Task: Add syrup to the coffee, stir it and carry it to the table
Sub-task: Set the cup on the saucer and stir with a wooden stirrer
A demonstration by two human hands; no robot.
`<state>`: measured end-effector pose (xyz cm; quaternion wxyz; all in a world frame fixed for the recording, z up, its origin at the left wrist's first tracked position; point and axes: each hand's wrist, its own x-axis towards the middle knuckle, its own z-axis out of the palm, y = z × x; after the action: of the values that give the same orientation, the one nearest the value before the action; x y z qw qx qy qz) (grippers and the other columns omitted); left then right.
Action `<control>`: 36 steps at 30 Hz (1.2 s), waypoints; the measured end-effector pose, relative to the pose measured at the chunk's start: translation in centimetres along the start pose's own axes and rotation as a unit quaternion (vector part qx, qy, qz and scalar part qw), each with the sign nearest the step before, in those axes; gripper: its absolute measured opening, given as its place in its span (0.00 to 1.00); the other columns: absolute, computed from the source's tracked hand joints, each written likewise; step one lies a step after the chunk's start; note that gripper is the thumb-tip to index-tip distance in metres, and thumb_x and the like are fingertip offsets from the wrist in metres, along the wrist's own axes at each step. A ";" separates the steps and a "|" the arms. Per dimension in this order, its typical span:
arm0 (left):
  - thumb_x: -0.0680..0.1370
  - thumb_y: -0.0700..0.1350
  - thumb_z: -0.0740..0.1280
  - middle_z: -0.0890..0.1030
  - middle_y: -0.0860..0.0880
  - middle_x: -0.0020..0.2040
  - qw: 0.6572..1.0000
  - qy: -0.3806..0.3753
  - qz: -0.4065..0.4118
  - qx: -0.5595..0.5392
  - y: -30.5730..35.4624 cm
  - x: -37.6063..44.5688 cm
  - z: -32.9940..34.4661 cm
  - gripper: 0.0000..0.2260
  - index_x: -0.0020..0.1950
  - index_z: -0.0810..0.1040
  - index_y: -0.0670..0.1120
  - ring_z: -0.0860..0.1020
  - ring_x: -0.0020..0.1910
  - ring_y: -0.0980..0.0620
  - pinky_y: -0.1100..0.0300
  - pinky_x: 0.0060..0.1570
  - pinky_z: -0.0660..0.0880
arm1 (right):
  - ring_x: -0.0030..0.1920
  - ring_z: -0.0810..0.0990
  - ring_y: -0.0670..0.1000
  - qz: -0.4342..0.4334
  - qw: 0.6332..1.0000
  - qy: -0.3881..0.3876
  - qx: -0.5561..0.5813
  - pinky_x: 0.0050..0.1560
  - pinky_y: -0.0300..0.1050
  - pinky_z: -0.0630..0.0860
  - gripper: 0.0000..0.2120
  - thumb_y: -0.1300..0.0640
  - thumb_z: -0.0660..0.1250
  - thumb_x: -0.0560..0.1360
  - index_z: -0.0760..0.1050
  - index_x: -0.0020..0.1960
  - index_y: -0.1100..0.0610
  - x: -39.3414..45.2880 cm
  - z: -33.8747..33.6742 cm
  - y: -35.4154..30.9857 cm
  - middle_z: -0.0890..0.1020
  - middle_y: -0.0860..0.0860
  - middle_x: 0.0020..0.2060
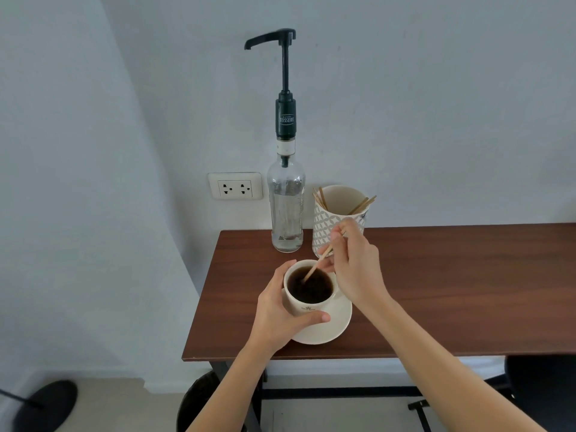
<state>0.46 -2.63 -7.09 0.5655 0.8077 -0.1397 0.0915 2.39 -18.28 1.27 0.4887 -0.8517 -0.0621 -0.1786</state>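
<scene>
Both forearms come in from the bottom of frame, over the table's front edge. Left hand (279, 310) is wrapped around the coffee cup (308, 294), thumb across the near wall, fingers curled round the far-left side. Right hand (353, 266) pinches a wooden stir stick (318, 263) between thumb and fingertips; stick is tilted, lower end dipped in the dark coffee near the middle of the cup.

Cup sits on a cream saucer (336, 322), close to the front-left corner of the brown table (452, 291). Saucer's near rim is just short of the front edge, little margin there. Left edge of the table is near too, with the left hand between cup and that edge.

Syrup bottle (286, 210) stands upright at the back-left corner, clear glass, low liquid level, tall black pump (274, 39) with the spout pointing left. Patterned holder (338, 219) with more stir sticks stands just beside the bottle on its right, against the back edge; the right hand overlaps its lower front in view, cannot tell if they touch. Gap between cup and bottle/holder is narrow.

Right of the saucer the tabletop is open all the way to the right side of frame, front to back.

Wall socket (235, 186) on the wall left of the bottle, above table level. Below the front edge: black table frame (327, 392), a dark round bin (199, 400) under the left corner, a black round base (46, 403) on the floor far left.
</scene>
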 end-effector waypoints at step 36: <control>0.60 0.59 0.82 0.77 0.63 0.64 0.996 0.001 -0.078 0.047 0.5 -0.4 0.4 0.50 0.76 0.61 0.54 0.73 0.67 0.62 0.61 0.68 0.70 | 0.34 0.83 0.47 -0.202 0.979 0.003 0.022 0.36 0.28 0.75 0.05 0.60 0.54 0.84 0.68 0.52 0.58 0.5 -4.9 -0.1 0.83 0.51 0.37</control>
<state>-0.09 -3.09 -6.91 0.5326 0.8416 -0.0711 0.0541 1.68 -22.41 3.81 0.4616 -0.8101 -0.2350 -0.2748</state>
